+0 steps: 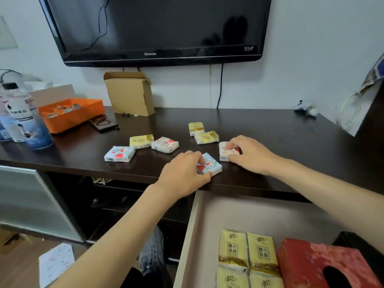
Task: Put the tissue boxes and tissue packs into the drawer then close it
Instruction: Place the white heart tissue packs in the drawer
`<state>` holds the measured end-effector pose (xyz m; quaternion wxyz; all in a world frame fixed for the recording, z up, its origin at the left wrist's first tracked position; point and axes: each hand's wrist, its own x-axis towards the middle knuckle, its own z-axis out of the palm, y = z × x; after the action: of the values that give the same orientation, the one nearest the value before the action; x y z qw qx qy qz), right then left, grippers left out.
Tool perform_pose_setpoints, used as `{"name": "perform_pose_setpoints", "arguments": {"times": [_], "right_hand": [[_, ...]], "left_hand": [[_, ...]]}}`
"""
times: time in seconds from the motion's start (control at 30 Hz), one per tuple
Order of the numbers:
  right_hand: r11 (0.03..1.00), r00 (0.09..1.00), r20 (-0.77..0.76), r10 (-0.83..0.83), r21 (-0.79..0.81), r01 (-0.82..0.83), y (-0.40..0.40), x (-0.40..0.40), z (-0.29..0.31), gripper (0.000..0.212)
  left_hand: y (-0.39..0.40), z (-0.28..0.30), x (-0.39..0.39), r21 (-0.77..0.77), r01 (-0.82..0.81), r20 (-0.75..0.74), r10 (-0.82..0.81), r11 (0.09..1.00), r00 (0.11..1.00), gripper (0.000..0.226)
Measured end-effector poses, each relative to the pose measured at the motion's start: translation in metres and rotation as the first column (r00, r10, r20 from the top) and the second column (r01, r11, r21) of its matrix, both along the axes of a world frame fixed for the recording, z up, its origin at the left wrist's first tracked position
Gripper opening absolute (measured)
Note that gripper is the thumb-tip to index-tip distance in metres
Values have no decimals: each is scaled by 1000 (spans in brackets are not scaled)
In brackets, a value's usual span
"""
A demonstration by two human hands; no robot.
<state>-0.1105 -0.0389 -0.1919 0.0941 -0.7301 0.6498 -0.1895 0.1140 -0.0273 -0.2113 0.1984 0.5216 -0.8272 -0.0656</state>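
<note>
Small tissue packs lie on a dark wooden cabinet top (270,129). My left hand (182,173) grips a blue heart-print pack (212,166) at the front edge. My right hand (249,154) closes on a white heart-print pack (225,151) just behind it. Two more heart-print packs (119,154) (165,144) and three yellow packs (141,141) (196,128) (207,137) rest further back. Below, the open drawer (199,235) holds yellow tissue packs (247,258) and a red tissue box (324,265).
A black TV (158,28) hangs on the wall above. An open cardboard box (129,93), an orange tray (71,113), a dark flat case (105,122) and bottles (22,119) stand at the back left. A glass cabinet door (35,202) hangs open at lower left.
</note>
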Motion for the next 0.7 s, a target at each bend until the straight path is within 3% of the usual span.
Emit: {"name": "perform_pose_setpoints", "arguments": {"times": [0.17,0.33,0.5,0.7], "right_hand": [[1000,999,33,21,-15,-20,5,3,-2,31],[985,987,119,109,-146,-91,-11,50,9,22],[975,975,81,205,-100,-197,-47,124,10,25],[984,983,57,177,-21,-176,-80,157,10,30]], "left_hand": [[1,5,28,87,-63,-3,64,994,998,35],[7,6,78,30,-146,-64,148,989,987,37],[8,7,121,-24,-290,-218,278,957,935,41],[-8,-2,119,77,-238,-202,249,968,947,53]]}}
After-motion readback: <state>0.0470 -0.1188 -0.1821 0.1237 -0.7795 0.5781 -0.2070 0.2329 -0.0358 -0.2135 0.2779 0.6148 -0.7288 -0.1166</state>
